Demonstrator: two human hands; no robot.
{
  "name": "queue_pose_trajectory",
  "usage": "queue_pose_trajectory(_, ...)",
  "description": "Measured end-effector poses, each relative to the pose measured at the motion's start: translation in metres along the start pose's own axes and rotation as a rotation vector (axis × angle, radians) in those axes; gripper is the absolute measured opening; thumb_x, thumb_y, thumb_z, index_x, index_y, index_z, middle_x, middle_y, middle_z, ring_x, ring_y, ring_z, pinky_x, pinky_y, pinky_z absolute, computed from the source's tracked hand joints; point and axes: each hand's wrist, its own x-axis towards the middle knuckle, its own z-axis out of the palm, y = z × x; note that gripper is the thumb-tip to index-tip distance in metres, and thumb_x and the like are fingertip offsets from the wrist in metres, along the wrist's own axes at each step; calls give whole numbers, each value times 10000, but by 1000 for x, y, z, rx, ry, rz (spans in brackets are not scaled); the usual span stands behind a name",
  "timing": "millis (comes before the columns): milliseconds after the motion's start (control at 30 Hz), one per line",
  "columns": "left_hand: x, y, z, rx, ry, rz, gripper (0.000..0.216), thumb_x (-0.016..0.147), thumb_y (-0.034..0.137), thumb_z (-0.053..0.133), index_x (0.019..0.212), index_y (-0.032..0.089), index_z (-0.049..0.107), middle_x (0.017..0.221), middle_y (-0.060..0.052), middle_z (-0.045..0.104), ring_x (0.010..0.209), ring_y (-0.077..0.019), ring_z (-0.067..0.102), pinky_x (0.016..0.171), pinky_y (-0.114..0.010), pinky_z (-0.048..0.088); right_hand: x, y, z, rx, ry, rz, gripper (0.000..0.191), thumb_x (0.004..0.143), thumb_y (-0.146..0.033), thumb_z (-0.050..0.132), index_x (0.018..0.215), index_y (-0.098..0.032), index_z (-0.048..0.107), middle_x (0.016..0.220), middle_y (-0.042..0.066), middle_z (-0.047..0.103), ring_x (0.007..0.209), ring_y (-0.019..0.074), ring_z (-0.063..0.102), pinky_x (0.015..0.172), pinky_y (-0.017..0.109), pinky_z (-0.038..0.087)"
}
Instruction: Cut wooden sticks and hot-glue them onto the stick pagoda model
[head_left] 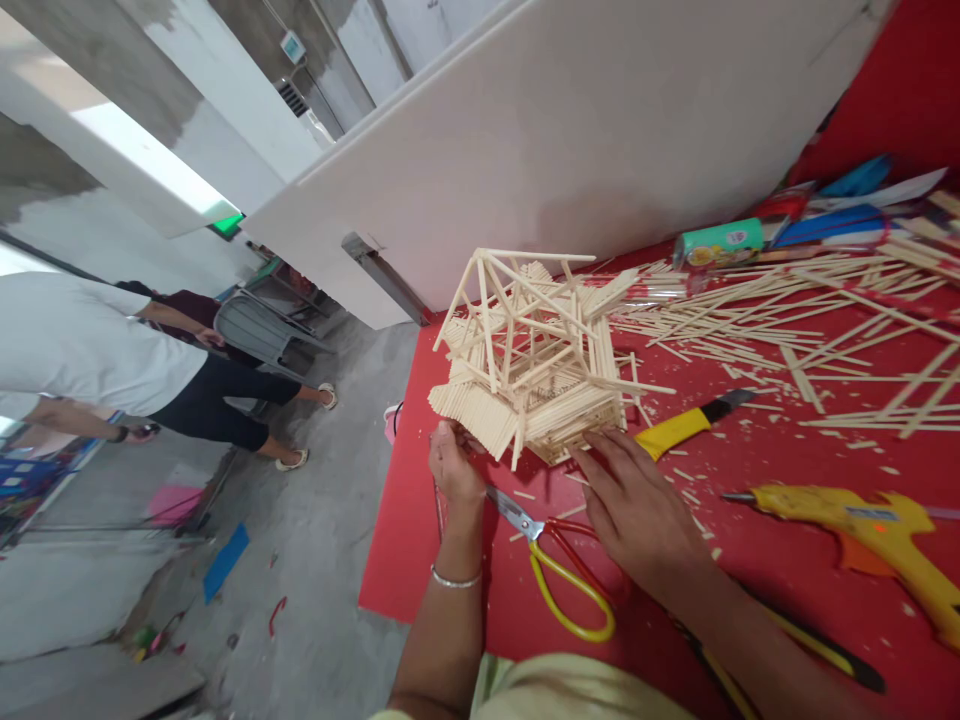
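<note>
A model built of thin wooden sticks (551, 405) stands on the red tabletop, with an open roof frame and slatted panels. At its near left corner my left hand (456, 465) is closed with fingertips on the edge of a slatted panel; some fingertips are hidden beneath it. My right hand (637, 500) has its fingers stretched out, touching the near right side of the model's base. Between my hands lie scissors (536, 530) with red and yellow handles. A yellow utility knife (679, 430) rests beyond my right hand, its blade end pointing away.
A yellow hot glue gun (847, 510) lies at the right. Loose sticks (742, 310) and small offcuts litter the tabletop (405, 520). Near the white partition (540, 140) lies a green cylindrical package (720, 243). Another person (112, 345) stands on the concrete floor at left. Black-and-yellow handles (817, 640) lie under my right forearm.
</note>
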Motion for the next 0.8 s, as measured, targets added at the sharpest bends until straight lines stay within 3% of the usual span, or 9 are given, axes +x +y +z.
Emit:
queue_pose_trajectory(233,0,-2,-1,77,-19,13,382,994,527,433,839,199,555,692,19,559,581,-122,526,569,-254,409,-1,0,0,-10,-2,-13,479,915,-173,498,1384,-117,577,1424,170,545,1414,324,392,1154,514,429)
queue_pose_trajectory(800,-1,-6,0,-46,-30,-25,414,980,528,499,777,182,601,646,1,572,545,-123,496,547,-265,376,1,-2,-2,24,43,-10,472,910,-159,506,1376,-114,567,1467,179,507,1431,324,387,1169,532,416)
